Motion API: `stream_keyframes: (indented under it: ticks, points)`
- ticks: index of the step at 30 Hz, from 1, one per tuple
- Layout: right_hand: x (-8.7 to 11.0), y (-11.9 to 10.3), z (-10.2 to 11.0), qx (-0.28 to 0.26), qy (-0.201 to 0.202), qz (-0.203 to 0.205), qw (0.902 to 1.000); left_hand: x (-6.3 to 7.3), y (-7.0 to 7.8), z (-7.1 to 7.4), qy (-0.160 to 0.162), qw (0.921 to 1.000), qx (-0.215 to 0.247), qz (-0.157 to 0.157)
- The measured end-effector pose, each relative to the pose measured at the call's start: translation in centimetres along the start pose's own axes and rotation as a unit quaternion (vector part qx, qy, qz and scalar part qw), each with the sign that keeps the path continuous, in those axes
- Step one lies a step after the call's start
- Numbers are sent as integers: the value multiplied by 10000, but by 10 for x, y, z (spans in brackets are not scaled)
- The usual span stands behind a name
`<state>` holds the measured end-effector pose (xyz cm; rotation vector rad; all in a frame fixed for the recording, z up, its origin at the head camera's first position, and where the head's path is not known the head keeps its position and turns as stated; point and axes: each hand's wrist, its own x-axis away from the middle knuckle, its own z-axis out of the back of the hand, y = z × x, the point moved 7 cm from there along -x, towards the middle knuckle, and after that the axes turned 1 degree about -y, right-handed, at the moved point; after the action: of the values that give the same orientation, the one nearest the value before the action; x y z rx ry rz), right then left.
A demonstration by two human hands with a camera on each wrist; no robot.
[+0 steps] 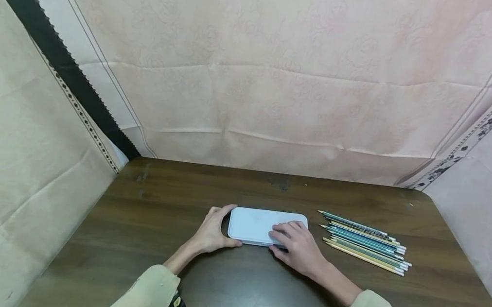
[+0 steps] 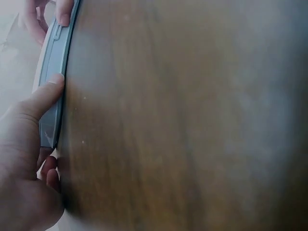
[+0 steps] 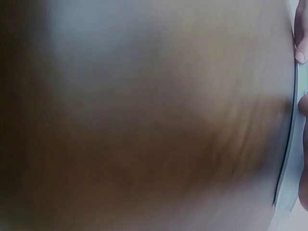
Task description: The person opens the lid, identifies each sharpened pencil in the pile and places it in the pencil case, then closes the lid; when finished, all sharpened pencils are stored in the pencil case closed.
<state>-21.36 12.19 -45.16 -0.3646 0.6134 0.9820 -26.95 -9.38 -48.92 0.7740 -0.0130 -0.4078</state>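
A flat white pencil case (image 1: 250,224) with rounded corners lies lid up on the table. My left hand (image 1: 213,231) grips its left end, the thumb on the front side and the fingers round toward the back corner. On the right, my right hand (image 1: 301,248) has its bent fingers on the lid and its thumb at the front edge. The left wrist view shows the grey-blue side of the case (image 2: 54,57), with a small catch near the right thumb. Only a sliver of the case (image 3: 287,187) enters the right wrist view.
To the right of the case lies a loose bundle of pencils (image 1: 365,242) in teal, green and pale yellow, points toward the left. The brown wooden table (image 1: 235,279) ends at a pale cloth backdrop (image 1: 277,102), with cloth on both sides too.
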Motion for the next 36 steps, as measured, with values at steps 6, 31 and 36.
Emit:
stream_keyframes:
  ticks: [6,31,36]
  points:
    - [-3,-10,-2,827,-119,762,9936,2,-2,-1,77,9999,23,65]
    - [-25,3,28,87,-339,531,9980,6,-7,2,164,9995,131,243]
    - [-26,22,49,6,-531,-70,9986,4,-5,2,191,9996,169,83]
